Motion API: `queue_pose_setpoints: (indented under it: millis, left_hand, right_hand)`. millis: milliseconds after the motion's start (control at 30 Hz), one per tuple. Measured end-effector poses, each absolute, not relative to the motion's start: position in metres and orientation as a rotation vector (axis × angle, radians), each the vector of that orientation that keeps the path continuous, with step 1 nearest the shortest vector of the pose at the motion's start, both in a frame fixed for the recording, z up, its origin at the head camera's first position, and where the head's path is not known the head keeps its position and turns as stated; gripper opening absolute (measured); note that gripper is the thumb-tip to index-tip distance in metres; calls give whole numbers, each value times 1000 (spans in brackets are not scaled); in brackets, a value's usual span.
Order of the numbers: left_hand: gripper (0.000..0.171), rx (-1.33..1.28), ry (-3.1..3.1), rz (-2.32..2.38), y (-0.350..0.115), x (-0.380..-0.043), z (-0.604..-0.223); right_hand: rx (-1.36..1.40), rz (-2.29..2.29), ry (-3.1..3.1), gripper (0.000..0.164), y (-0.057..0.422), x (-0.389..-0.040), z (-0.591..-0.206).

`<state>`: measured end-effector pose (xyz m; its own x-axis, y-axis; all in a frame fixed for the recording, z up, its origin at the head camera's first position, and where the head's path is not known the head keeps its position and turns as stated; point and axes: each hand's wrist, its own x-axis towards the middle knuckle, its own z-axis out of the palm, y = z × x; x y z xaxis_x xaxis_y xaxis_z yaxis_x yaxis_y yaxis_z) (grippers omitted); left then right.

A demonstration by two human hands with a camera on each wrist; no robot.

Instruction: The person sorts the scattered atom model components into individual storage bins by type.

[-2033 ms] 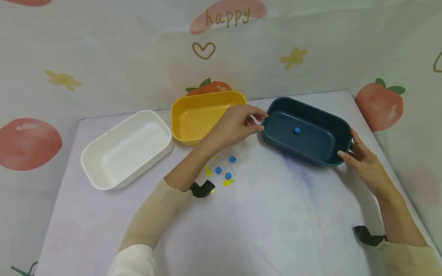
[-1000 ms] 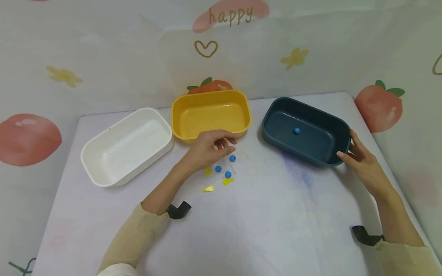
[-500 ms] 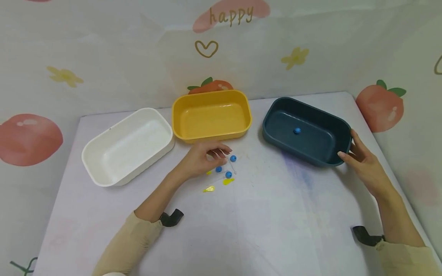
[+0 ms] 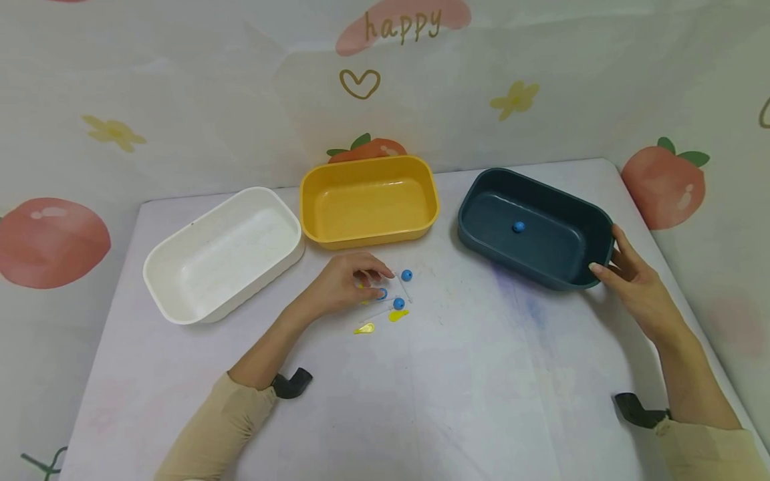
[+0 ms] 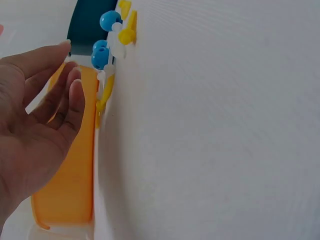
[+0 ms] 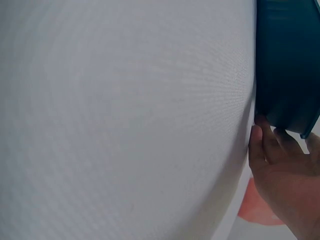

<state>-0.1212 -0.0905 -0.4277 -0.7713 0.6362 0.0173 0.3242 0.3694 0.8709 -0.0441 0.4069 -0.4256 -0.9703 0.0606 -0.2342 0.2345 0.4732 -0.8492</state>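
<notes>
My left hand (image 4: pixel 343 284) hovers over a small cluster on the table, its fingers loosely bent with nothing between them. The thumb tip lies by a blue bead (image 4: pixel 383 293), partly covering it; whether they touch I cannot tell. Two more blue beads (image 4: pixel 399 304) lie beside it, along with thin white cotton-swab-like sticks (image 4: pixel 404 288) and small yellow drop-shaped pieces (image 4: pixel 364 329). In the left wrist view the beads (image 5: pixel 100 58) sit beyond the fingertips. My right hand (image 4: pixel 640 294) grips the right end of a dark blue box (image 4: pixel 565 274), which has one blue bead (image 4: pixel 519 227) inside.
A yellow box (image 4: pixel 369 237) stands at the back middle, behind the left hand. To its left a white box (image 4: pixel 259 287) sits at an angle. A patterned cloth wall (image 4: pixel 240 113) rises behind the white table (image 4: pixel 457 401).
My left hand has come back from the dark blue box, down and left to the small pieces, now lowering toward a bead. The right hand stays on the box.
</notes>
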Motion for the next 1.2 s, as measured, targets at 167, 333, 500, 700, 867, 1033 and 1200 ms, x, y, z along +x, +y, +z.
queue_pose_setpoints:
  millis: [167, 333, 500, 700, 867, 1033, 1200]
  left_hand:
    - [29, 791, 2343, 1271, -93, -120, -432]
    - [29, 804, 2375, 1214, -95, -121, -435]
    - [30, 852, 2401, 1167, -95, -121, -437]
    - [29, 856, 2434, 1096, -91, -119, -439]
    - [27, 872, 2454, 1046, -88, -118, -439]
    - [23, 906, 2457, 1028, -88, -117, -440]
    - [21, 901, 2454, 1036, -87, -118, -438]
  right_hand:
    - [248, -1504, 2556, 76, 407, -44, -426]
    - [224, -1542, 2549, 76, 408, -43, -428]
    - [213, -1553, 2553, 76, 408, -44, -429]
    - [229, -1534, 2554, 77, 408, -44, -429]
    - [239, -1540, 2540, 76, 408, -44, -429]
    - [241, -1539, 2539, 76, 408, -44, -428]
    - [259, -1535, 2526, 75, 408, -45, -428]
